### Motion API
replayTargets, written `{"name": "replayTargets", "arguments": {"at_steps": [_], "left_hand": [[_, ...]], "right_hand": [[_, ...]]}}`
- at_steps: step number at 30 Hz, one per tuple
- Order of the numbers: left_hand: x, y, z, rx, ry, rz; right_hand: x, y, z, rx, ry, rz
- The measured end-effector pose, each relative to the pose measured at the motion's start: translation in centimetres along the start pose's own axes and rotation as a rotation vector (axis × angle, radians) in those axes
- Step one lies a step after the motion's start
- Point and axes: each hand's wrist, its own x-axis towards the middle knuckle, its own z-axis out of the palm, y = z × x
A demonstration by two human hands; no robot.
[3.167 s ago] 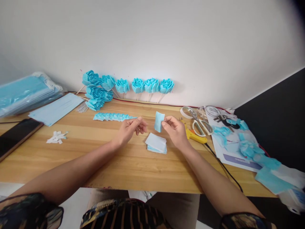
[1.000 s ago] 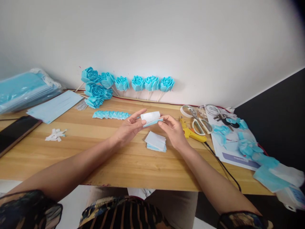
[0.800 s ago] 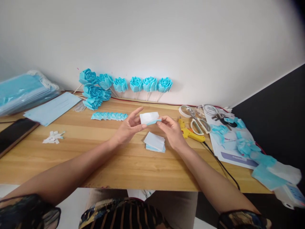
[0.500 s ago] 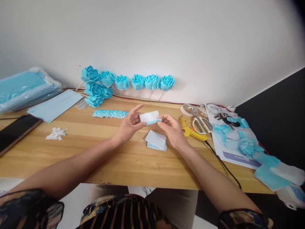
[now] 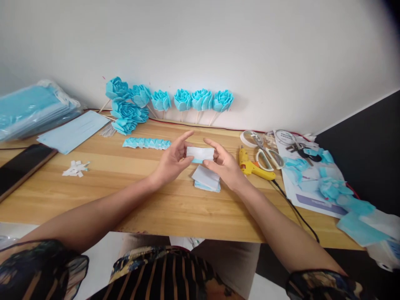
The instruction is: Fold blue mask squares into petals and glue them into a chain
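Head view: your left hand (image 5: 173,160) and right hand (image 5: 227,167), right forefinger (image 5: 215,146) newly raised, pinching between them one sheet (image 5: 200,153), apparently part-folded.

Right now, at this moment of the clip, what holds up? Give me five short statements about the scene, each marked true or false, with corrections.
1. The left hand and the right hand hold the same small sheet. True.
2. The yellow glue gun is in the left hand. False: the yellow glue gun lies on the table, to the right of the right hand.
3. Blue flowers with sticks are by the wall. True.
4. The dark phone lies at the table's right end. False: the dark phone is at the left end.
5. The scissors have white handles. True.
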Motion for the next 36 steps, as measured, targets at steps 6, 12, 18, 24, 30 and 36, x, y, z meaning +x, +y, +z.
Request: {"name": "replayTargets", "arguments": {"at_steps": [6,12,18,24,30,36], "left_hand": [[0.2,-0.3,-0.2,-0.161,0.069,-0.055],[-0.3,-0.4,0.1,-0.044,-0.120,-0.268],[-0.4,-1.2,0.2,0.017,-0.039,-0.242],[0.0,-0.9,-0.2,-0.206,0.041,-0.290],[0.1,-0.5,-0.2,-0.257,0.051,-0.318],[0.0,-0.5,-0.2,-0.231,-0.017,-0.301]], "right_hand": [[-0.1,-0.5,0.0,-0.033,0.137,-0.109],[-0.2,-0.2,0.2,-0.109,0.202,-0.210],[-0.6,0.2,0.6,-0.180,0.137,-0.215],[-0.5,-0.4,-0.4,-0.368,0.142,-0.301],[0.0,-0.3,-1.4,-0.618,0.202,-0.541],[0.3,-0.2,-1.2,-0.847,0.146,-0.781]]}}
